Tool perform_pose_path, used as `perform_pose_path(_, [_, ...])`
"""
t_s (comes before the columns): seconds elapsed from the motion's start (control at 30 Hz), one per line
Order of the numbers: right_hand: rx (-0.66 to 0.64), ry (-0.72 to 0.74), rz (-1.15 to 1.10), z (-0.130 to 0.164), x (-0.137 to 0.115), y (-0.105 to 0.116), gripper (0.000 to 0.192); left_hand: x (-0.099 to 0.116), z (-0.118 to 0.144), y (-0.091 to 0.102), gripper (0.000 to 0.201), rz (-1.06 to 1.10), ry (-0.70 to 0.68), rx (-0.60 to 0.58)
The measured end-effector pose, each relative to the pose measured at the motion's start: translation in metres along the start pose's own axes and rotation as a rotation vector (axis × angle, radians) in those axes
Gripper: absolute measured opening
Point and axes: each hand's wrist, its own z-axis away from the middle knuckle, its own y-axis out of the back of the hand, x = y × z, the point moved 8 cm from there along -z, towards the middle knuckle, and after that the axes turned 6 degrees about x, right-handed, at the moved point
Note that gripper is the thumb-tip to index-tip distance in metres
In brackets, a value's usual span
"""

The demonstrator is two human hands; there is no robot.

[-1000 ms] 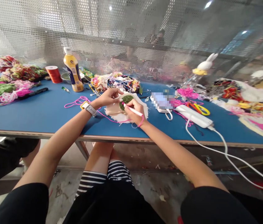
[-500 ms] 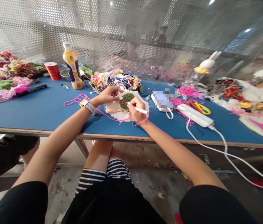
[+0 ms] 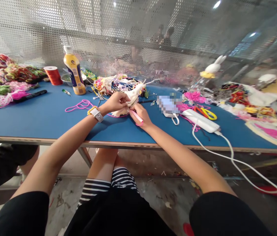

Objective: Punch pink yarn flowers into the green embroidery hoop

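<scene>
Both forearms reach forward over the near edge of the blue table (image 3: 55, 121) and converge; the left hand (image 3: 117, 102), wrist bent inward above a white watch (image 3: 96, 114), pinches the pale cloth (image 3: 135, 92) between thumb and fingers; the right hand (image 3: 141, 114) curls closed around a white pen-like tool (image 3: 136, 116), its rear end slanting down toward the wrist; the cloth stands folded up between the hands, above the table; the tool's tip is probably near it, though fingers hide it.
</scene>
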Motion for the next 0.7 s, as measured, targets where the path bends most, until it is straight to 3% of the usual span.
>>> perform_pose_path(0.23, [0.066,0.057,0.027,-0.002,-0.016,0.004,0.013,0.015,0.002,0.005,0.022,-0.199,-0.064,0.044])
perform_pose_path(0.4, [0.148,0.110,0.046,-0.001,-0.034,0.017,0.011,0.023,0.001,0.021,0.037,-0.156,-0.094,0.195])
perform_pose_path(0.53, [0.134,0.116,0.018,0.000,-0.040,0.017,0.013,0.013,-0.001,0.021,0.042,-0.072,-0.001,0.144])
perform_pose_path(0.7, [0.089,0.061,-0.006,0.001,-0.033,0.008,0.008,0.008,-0.003,0.017,0.040,-0.219,-0.001,0.123])
